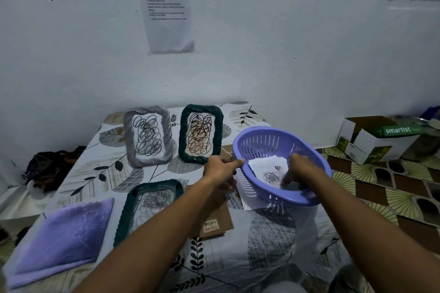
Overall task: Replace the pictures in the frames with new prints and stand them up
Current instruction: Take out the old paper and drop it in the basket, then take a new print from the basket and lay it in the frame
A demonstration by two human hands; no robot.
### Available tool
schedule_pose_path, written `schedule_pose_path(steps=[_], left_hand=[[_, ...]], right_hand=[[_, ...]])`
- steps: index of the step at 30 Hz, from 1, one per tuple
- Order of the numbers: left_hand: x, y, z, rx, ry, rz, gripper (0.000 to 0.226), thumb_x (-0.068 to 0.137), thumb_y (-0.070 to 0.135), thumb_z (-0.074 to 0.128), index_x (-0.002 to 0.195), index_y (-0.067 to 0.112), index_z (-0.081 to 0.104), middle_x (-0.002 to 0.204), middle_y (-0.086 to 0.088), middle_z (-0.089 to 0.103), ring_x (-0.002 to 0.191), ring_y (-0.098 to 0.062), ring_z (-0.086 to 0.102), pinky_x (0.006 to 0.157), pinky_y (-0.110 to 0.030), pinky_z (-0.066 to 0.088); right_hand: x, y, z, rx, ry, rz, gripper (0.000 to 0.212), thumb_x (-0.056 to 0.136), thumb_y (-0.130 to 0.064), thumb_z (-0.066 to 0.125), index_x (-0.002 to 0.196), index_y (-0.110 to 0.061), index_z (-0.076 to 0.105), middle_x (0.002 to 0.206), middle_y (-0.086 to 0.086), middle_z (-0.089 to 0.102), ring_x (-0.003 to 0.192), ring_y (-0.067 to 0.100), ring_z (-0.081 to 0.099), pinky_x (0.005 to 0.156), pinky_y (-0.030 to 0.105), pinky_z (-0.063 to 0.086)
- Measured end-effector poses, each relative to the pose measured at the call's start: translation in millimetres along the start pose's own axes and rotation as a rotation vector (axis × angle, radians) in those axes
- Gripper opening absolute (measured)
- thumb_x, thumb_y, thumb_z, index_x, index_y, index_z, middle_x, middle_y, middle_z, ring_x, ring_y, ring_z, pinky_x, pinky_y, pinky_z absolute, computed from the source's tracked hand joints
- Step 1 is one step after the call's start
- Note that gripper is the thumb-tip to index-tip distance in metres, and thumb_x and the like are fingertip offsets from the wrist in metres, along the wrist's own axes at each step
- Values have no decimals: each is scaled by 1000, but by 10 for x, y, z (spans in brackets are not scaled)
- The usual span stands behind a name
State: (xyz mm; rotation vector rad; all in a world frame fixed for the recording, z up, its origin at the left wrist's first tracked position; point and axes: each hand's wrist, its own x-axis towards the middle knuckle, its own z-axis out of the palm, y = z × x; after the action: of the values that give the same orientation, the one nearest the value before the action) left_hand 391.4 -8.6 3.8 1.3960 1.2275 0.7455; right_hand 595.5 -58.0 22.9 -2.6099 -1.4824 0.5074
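Right now I'm watching the left hand point(222, 169) gripping the near-left rim of the purple basket point(266, 137), fingers curled over the edge and tipping it toward me, while the right hand point(298, 170) is reaching down inside it. The prints point(267, 171), white sheets with rose drawings, are lying in the bottom of the basket, just left of the right hand and touching its fingertips; I'm judging their long axis as running roughly from near-left to far-right across the bowl. The right hand's fingers are pointing down onto the paper, but I cannot tell whether they are pinching a sheet or only pressing on it. I'm reckoning the right hand is the one to lift a print, since it is already on the stack. Two frames are standing upright at the back of the surface, a grey frame point(148, 137) and a green frame point(201, 134), both showing scribbles. A third frame point(152, 200) is lying flat nearer me, beside a purple cloth point(64, 238), with brown card point(215, 219) under my left forearm.
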Motion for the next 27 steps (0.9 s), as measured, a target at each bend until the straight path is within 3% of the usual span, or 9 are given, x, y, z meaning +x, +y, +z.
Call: schedule_pose_path(steps=[7, 10, 14, 18, 24, 27], left_hand=[[-5, -7, -6, 5, -6, 3, 29, 85, 33, 73, 84, 7, 59, 86, -13, 66, 53, -24, 60, 56, -39, 57], [8, -8, -5, 45, -2, 20, 27, 86, 34, 71, 84, 9, 59, 87, -11, 67, 49, -19, 60, 48, -31, 55], [13, -1, -2, 68, 6, 24, 30, 85, 35, 71, 87, 7, 61, 89, -11, 68, 50, -19, 61, 53, -34, 56], [9, 0, -9, 87, 10, 24, 29, 85, 37, 71, 86, 10, 61, 89, -9, 68, 52, -17, 62, 55, -33, 57], [12, 16, -8, 101, 18, 19, 27, 85, 36, 71, 86, 11, 60, 92, -10, 68, 57, -21, 64, 54, -33, 57], [-1, 16, -12, 104, 22, 12, 28, 85, 36, 71, 84, 11, 59, 91, -12, 69, 59, -23, 65, 53, -32, 57]], right_hand=[[35, 1, -5, -14, -42, 82, 64, 71, -7, 81, 127, 2, 51, 100, 17, 67, 69, 23, 62, 58, 29, 50], [37, -20, -23, -53, -79, 100, 69, 75, -11, 80, 133, 0, 45, 105, 15, 67, 83, 23, 65, 69, 30, 55], [91, 2, -13, -36, -89, 101, 75, 78, -9, 77, 140, -3, 37, 114, 16, 66, 98, 25, 66, 80, 32, 56], [130, 15, 34, 42, -84, 113, 63, 77, -7, 77, 132, -1, 47, 102, 16, 70, 90, 25, 70, 80, 37, 58], [181, 36, 19, 40, -15, 92, 55, 76, -10, 79, 123, 5, 56, 118, 18, 65, 103, 26, 65, 83, 33, 55], [188, 27, 11, 80, 12, 96, 37, 74, -2, 76, 108, 7, 64, 97, 19, 70, 75, 26, 65, 64, 32, 55]])
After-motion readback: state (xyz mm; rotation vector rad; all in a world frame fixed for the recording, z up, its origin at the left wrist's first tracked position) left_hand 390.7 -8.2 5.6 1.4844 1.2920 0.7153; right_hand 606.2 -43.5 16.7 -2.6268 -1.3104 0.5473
